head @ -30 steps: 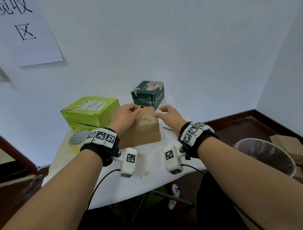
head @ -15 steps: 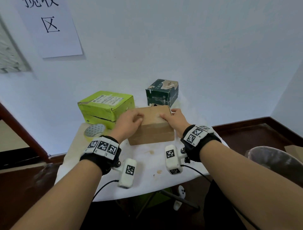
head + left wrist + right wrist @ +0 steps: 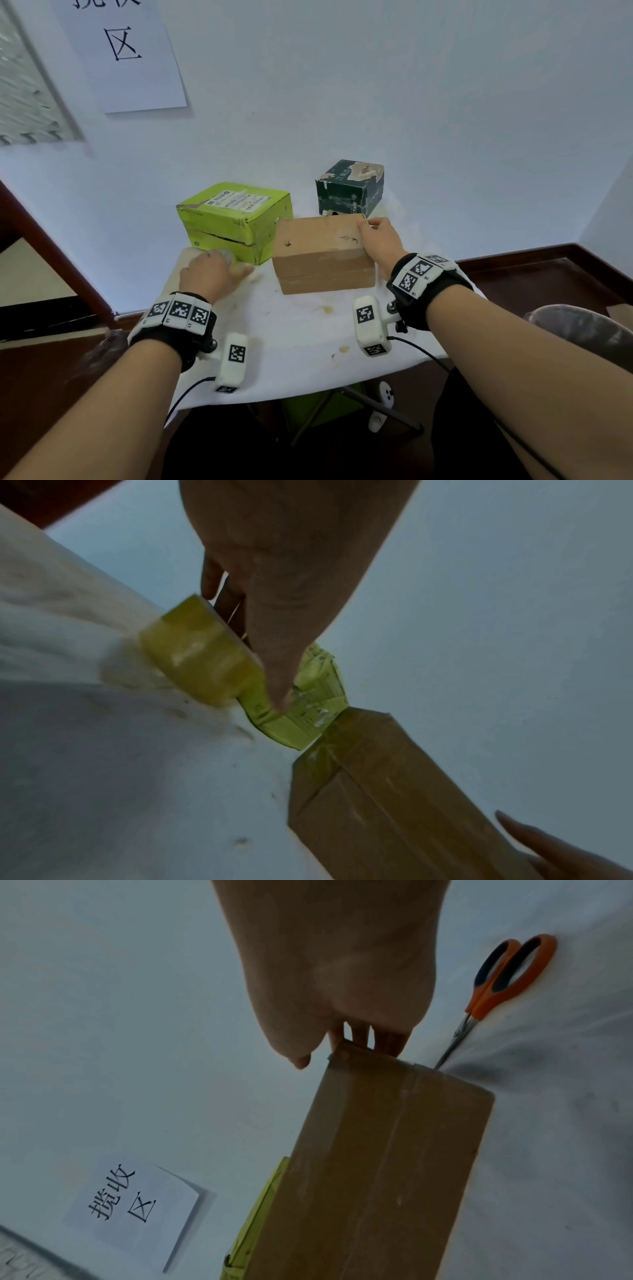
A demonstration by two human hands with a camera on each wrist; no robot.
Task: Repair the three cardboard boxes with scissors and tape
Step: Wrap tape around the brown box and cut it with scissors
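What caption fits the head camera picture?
Right hand grips the brown box; left hand reaches the tape roll.

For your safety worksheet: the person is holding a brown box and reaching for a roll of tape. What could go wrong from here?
1. The scissors lie behind the brown box, blades toward it, out of the head view; the right hand might meet the points when reaching for them.
2. The left hand is only just closing on the tape roll near the table edge; it could slip off.
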